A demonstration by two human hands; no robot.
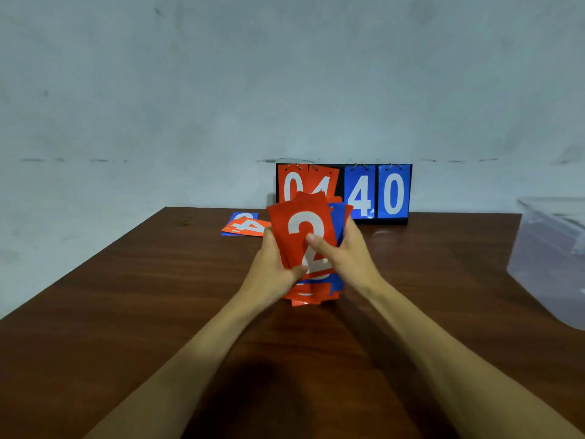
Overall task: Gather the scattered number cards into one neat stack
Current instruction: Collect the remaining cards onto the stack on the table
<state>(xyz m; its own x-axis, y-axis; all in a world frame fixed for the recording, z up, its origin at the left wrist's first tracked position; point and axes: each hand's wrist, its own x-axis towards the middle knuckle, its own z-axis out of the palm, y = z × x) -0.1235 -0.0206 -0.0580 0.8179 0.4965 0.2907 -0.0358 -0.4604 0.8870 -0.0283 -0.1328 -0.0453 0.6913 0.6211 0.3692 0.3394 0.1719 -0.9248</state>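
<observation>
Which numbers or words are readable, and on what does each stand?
"2": red top card of the held card bundle.
"0": leftmost red scoreboard card.
"4": second red scoreboard card, partly hidden.
"4": first blue scoreboard card.
"0": rightmost blue scoreboard card.
"4": loose red card on the table.
Loose blue card under it: unreadable.

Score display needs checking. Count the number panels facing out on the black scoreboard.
4. Left half of the scoreboard: red 0 and red 4, partly covered by the held cards. Right half: blue 4 and blue 0. More may hang hidden behind.
</observation>
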